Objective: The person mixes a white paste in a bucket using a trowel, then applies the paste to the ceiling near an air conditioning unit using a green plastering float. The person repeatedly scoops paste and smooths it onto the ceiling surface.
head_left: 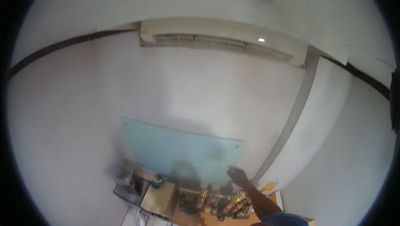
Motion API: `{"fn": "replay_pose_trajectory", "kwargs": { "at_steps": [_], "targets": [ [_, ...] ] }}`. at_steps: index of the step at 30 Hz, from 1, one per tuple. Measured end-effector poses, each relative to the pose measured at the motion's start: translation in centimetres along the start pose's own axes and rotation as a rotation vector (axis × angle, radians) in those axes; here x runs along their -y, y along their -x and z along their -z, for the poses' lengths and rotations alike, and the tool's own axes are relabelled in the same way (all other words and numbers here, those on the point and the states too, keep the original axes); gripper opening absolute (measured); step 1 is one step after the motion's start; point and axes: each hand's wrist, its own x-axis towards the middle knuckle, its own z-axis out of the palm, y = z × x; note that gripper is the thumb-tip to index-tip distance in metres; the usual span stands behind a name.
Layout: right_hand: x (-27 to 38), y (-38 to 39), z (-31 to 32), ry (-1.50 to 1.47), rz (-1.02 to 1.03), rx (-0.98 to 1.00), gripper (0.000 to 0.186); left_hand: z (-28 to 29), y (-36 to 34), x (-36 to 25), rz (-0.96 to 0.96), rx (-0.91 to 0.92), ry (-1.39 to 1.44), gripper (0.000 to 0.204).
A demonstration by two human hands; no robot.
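Observation:
My right hand (237,176) is raised in front of the lower right part of a pale blue-green glass panel (179,146) on the wall. The bare forearm comes in from the lower right, with a dark blue sleeve at its end. The fingers look curled together, and what they hold, if anything, is too small and blurred to name. I cannot tell whether the hand touches the panel. My left hand is out of view.
Below stands an orange-brown table (212,219) crowded with several small gold and reddish objects (235,205). Left of it are a beige cabinet (158,199) with a teal item (158,181) on top and a grey stand (129,188). An air conditioner (221,38) hangs high up; a pillar (304,121) juts out at right.

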Motion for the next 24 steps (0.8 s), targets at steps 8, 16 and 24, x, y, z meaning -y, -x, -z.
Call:
{"fn": "replay_pose_trajectory", "kwargs": {
  "at_steps": [8, 16, 24],
  "targets": [
    [32.5, -15.1, 28.0, -0.041, 0.657, -1.038, 0.024, 0.3, -1.3, 1.4, -0.029, 0.037, 0.055, 0.061],
    [41.2, -22.1, 39.8, 0.382, 0.747, -1.524, 0.033, 2.8, -1.3, 2.4, -0.053, 0.004, 0.126, 0.059],
    [38.3, -23.9, 44.2, 1.400, 0.381, -1.803, 0.024, 4.6, 0.8, 2.4, -0.133, -0.103, 0.426, 0.055]
  ]
}}
